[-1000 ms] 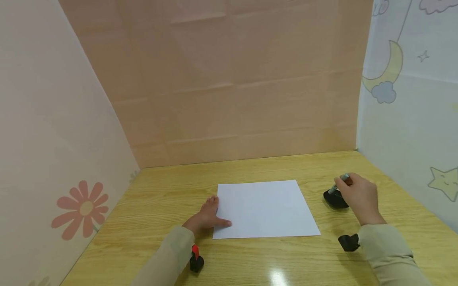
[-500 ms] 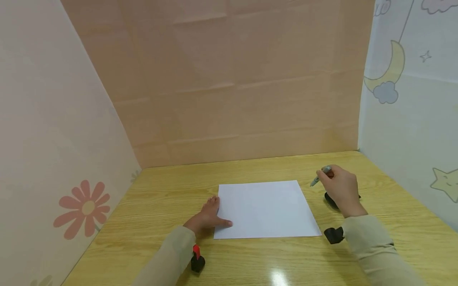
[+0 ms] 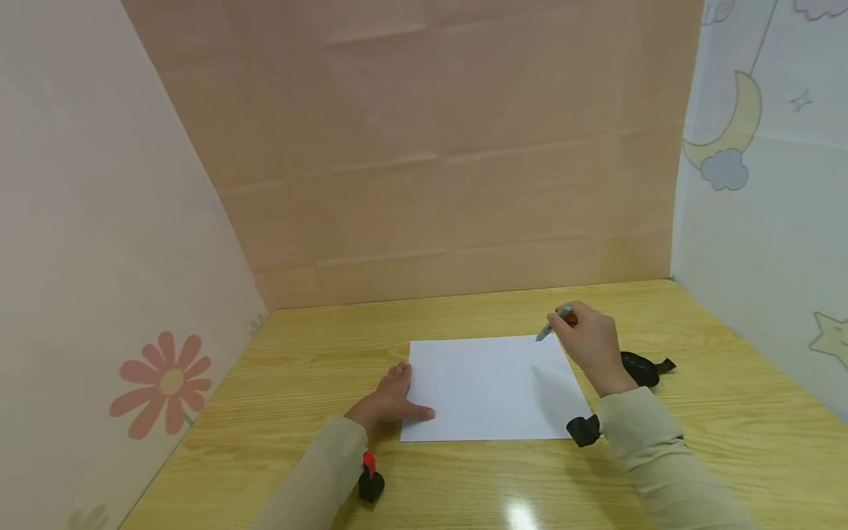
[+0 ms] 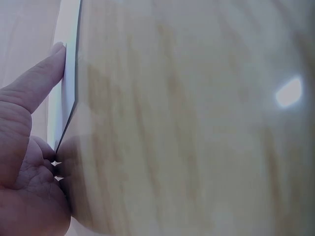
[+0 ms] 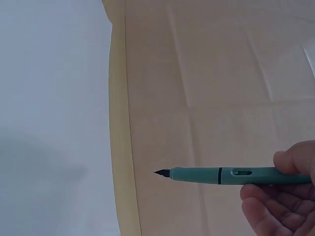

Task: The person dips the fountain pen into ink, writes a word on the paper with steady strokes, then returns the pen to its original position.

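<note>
A blank sheet of white paper [image 3: 483, 390] lies flat on the wooden table. At its left edge rests my left hand [image 3: 391, 401], the thumb stretched over the paper and the fingers along its side; the left wrist view shows this hand [image 4: 29, 162] at the paper's edge [image 4: 69, 64]. My right hand [image 3: 589, 342] pinches a green fountain pen [image 3: 555, 322] above the paper's far right corner. In the right wrist view the fountain pen [image 5: 221, 175] has its dark nib bare and pointing left, with thumb and fingers of the right hand [image 5: 285, 196] around its barrel.
Right of the paper, partly behind my right wrist, lies a black pouch-like object [image 3: 641, 369] with a short tab. Black wrist-camera mounts [image 3: 583, 430] hang by both sleeves. A brown paper-covered wall [image 3: 430, 184] closes the back, and patterned panels [image 3: 762, 243] flank the table [image 3: 318, 331].
My right hand has lifted the fountain pen away from the black object and carried it left to above the paper. My left hand has stayed at the paper's edge.
</note>
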Action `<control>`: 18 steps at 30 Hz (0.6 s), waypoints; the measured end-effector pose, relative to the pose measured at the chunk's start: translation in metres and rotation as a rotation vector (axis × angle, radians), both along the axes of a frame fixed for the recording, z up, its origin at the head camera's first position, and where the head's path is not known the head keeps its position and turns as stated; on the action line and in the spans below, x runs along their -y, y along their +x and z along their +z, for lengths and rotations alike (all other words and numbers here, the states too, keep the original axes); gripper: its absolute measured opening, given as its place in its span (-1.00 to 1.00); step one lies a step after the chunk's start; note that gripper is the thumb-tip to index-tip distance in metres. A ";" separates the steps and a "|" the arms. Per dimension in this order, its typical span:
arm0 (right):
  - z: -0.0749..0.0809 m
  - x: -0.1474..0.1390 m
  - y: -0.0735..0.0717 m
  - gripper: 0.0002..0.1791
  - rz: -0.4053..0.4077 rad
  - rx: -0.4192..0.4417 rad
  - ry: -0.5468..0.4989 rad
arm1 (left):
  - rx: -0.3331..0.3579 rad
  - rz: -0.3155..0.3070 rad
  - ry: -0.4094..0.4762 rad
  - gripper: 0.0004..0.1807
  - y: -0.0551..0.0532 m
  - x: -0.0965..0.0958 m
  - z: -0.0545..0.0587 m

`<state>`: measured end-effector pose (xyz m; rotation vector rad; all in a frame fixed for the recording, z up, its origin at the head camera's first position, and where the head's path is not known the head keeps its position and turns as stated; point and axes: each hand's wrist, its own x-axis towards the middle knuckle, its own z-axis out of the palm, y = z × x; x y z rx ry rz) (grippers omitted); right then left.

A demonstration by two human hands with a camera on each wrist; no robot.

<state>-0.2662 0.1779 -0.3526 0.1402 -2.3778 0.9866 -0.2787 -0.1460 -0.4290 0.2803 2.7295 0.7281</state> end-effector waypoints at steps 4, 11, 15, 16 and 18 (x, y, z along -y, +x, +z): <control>0.000 0.012 -0.002 -0.79 0.025 0.029 -0.016 | 0.005 0.011 -0.006 0.21 0.000 -0.002 0.000; -0.003 0.034 -0.005 -0.79 0.068 0.036 -0.029 | 0.005 0.012 -0.019 0.20 0.000 -0.004 0.000; -0.006 0.046 -0.007 -0.80 0.104 0.032 -0.044 | 0.008 0.014 -0.024 0.20 0.001 -0.004 0.002; -0.007 0.049 -0.008 -0.81 0.114 0.029 -0.048 | 0.009 0.014 -0.025 0.20 0.001 -0.004 0.002; -0.009 0.056 -0.010 -0.82 0.137 0.022 -0.060 | 0.012 0.014 -0.025 0.21 0.001 -0.004 0.003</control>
